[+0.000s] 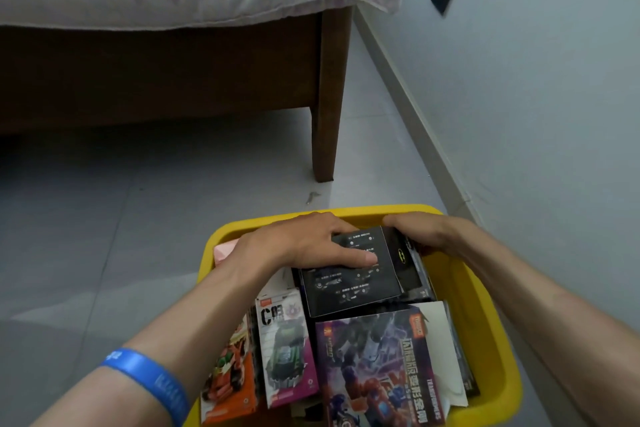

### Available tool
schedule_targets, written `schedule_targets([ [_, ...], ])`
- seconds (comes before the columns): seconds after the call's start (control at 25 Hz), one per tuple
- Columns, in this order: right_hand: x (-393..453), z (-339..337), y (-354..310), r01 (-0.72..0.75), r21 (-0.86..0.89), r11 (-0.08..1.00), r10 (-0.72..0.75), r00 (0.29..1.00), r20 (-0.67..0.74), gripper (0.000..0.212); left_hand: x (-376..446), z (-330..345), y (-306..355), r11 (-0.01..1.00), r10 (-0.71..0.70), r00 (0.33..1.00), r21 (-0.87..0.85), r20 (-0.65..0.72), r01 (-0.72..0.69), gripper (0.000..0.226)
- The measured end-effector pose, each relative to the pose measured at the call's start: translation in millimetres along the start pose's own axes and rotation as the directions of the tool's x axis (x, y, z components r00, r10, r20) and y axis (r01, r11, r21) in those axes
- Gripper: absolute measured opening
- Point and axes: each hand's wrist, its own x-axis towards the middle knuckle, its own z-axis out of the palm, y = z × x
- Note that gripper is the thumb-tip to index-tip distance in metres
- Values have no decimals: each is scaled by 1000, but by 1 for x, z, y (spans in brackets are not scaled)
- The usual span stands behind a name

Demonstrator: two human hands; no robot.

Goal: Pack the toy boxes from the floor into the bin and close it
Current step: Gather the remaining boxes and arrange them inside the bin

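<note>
Left hand and right hand gripping black box, inside yellow bin

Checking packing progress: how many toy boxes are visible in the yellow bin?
4 clear: black box under both hands at the far end, purple box nearest, white-pink box and orange box on the left. Others partly hidden.

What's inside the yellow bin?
The yellow plastic bin holds toy boxes: a black one under both hands, a purple robot one, a white car one, an orange one. Whatever lies beneath them is covered.
</note>
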Motion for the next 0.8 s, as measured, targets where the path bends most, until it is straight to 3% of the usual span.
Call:
schedule_targets([
  [0.08, -7, 8, -2, 51, -377, 925, -140, 967, -213, 32, 2, 3, -3, 1000, -9, 999, -7, 42, 9, 46],
  [0.12, -12, 13, -1, 35, -580, 814, -312, 868, -387, 36, 3, 6, -4, 1000, -10, 999, -5, 45, 10, 41],
  [0.2, -30, 15, 2, 119, -665, 738, -582, 611, -537, 48, 5, 12, -5, 998, 35, 998, 55, -50, -32, 43],
  [0.24, -39, 14, 6, 240, -622, 746, -616, 603, -507, 54, 5, 16, -7, 992, 70, 989, 114, -128, -55, 50],
  [0.32, -45, 15, 17, 479, -402, 780, -616, 701, -359, 51, 6, 22, -8, 976, 116, 964, 206, -238, -67, 65],
  [0.36, -44, 18, 23, 522, -316, 792, -607, 726, -323, 45, 6, 24, -8, 974, 118, 959, 219, -256, -62, 69],
  [0.48, -30, 27, 21, 568, -275, 776, -630, 684, -367, 29, 4, 12, -11, 969, 95, 946, 247, -310, -17, 74],
  [0.6, -10, 35, -5, 628, -253, 736, -677, 677, -289, 35, -6, -24, -28, 952, 28, 948, 298, -317, 71, 76],
  [0.68, -2, 40, -25, 627, -259, 735, -678, 683, -272, 39, -21, -41, -37, 970, 43, 948, 241, -315, 36, 64],
  [0.8, -2, 41, -44, 603, -184, 776, -614, 654, -443, 37, -43, -61, -40, 975, 161, 843, 213, -513, -57, 52],
])
